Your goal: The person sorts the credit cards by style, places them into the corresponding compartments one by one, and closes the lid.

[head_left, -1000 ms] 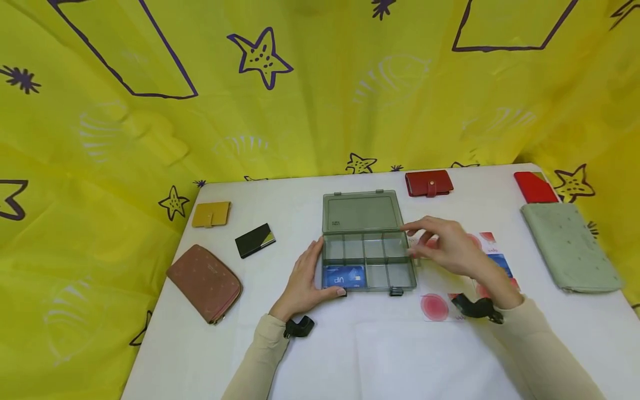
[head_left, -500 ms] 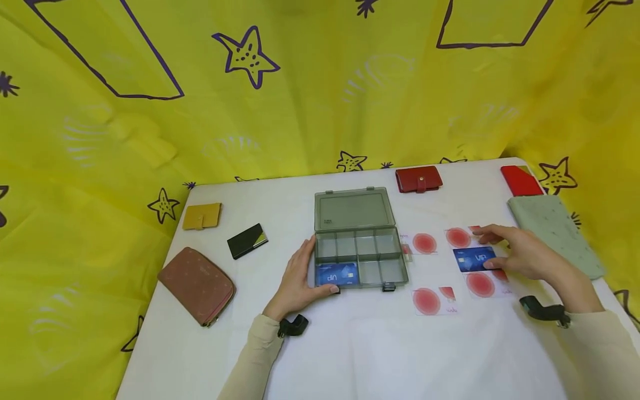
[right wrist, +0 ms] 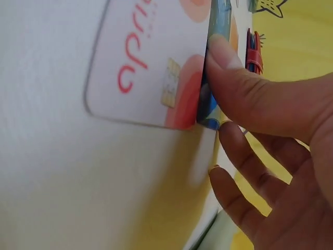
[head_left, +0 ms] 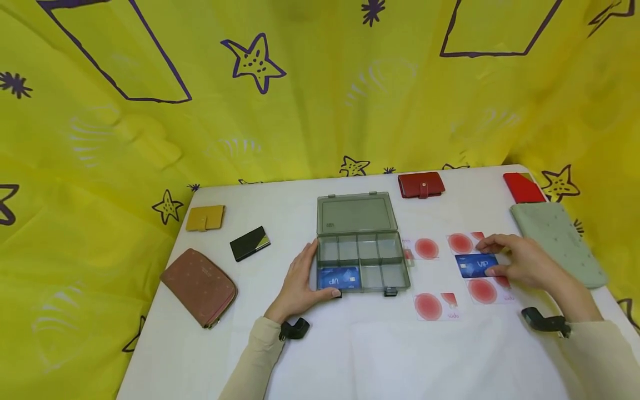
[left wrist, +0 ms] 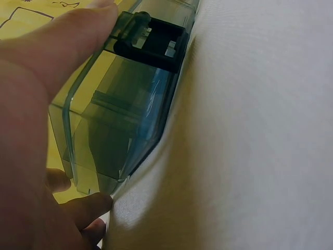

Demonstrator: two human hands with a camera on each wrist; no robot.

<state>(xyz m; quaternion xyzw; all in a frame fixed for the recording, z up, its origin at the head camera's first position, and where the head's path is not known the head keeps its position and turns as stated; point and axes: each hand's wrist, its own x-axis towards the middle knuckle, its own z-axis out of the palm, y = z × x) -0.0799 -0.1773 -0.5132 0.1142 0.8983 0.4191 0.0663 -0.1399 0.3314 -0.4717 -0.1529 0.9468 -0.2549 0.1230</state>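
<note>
A translucent grey-green compartment box (head_left: 380, 276) lies with its lid (head_left: 357, 215) folded back. Inside its front-left compartment is a blue VIP card (head_left: 340, 278). My left hand (head_left: 296, 286) holds the box's left front corner, fingers along the side and thumb at the front edge; the left wrist view shows the thumb beside a black latch (left wrist: 156, 41). At the right, my right hand (head_left: 530, 264) pinches another blue VIP card (head_left: 472, 265) by its right end. That card lies between two white cards with red circles, a farther one (head_left: 459, 243) and a nearer one (head_left: 482, 290).
More red-circle cards, one (head_left: 426, 249) beside the box and one (head_left: 428, 306) nearer me, lie on the white table. Around them are a red card holder (head_left: 422, 185), green wallet (head_left: 560, 241), red case (head_left: 523, 188), black card case (head_left: 249, 243), yellow holder (head_left: 205, 218) and brown wallet (head_left: 200, 287).
My right hand has moved from the box's right side out to the blue card on the right and taken hold of its end. My left hand stays at the box.
</note>
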